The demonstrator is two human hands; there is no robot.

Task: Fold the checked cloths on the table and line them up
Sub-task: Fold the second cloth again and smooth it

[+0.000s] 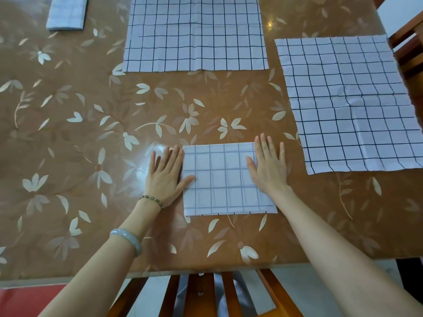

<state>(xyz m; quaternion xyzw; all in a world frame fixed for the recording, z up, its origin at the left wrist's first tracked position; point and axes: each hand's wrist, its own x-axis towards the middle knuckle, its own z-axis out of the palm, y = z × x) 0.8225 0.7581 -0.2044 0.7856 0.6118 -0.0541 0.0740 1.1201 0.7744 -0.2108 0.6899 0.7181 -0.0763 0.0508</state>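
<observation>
A folded checked cloth (223,179) lies near the table's front edge, a white square with faint grey lines. My left hand (166,175) lies flat at its left edge, thumb on the cloth. My right hand (266,164) presses flat on its right side, fingers straight. Two unfolded checked cloths lie spread out: one at the back centre (196,33), one on the right (352,104). A small folded cloth (67,12) sits at the back left.
The table (80,133) has a glossy brown cover with pale flowers. A wooden chair (206,294) stands below the front edge. Another wooden chair (409,46) is at the right side. A red surface (25,300) shows at bottom left.
</observation>
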